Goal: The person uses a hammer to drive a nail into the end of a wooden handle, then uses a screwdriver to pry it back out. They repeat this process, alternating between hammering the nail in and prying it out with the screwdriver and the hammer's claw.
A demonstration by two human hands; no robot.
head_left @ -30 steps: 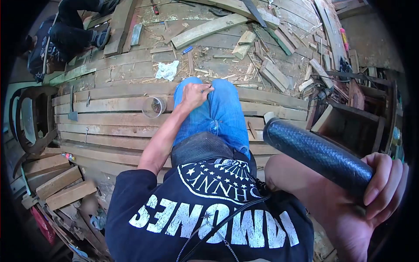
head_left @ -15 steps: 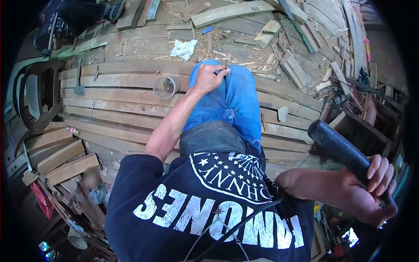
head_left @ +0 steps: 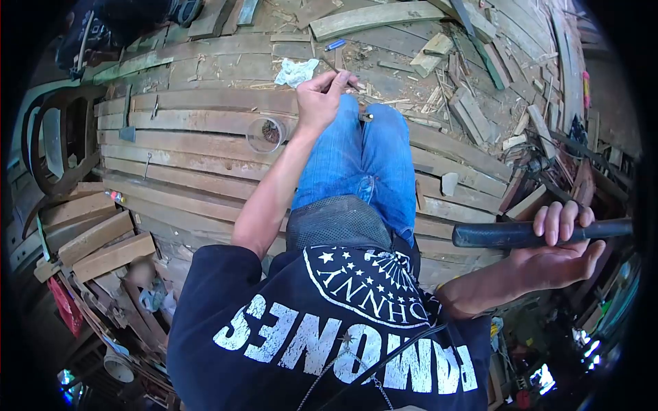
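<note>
My left hand [head_left: 319, 101] is raised just beyond my left knee, over the board floor. Its thumb and fingers are pinched around a thin brown stick-like piece [head_left: 330, 64], mostly hidden by the fingers. Between my knees, in blue jeans [head_left: 329, 164], a small dark and yellowish object [head_left: 367, 116] shows. Out to the right, my right hand [head_left: 558, 236] has its fingers wrapped around a black-handled tool [head_left: 493, 235], which lies nearly level; its far end runs into the dark edge of the view. Left of my knee stands a clear plastic cup [head_left: 264, 133] with small dark bits inside.
A white crumpled cloth [head_left: 296, 71] and a blue lighter-like item [head_left: 335, 45] lie ahead among wood chips. Scrap wood [head_left: 470, 116] is piled at right. A flat-bladed tool [head_left: 127, 130] and curved wooden frame [head_left: 51, 144] are at left. Another person's dark clothing [head_left: 123, 24] shows upper left.
My left hand has lifted from my knee and moved forward, its thumb turned up. The black-handled tool in my right hand has swung from slanted to nearly level as that hand rose.
</note>
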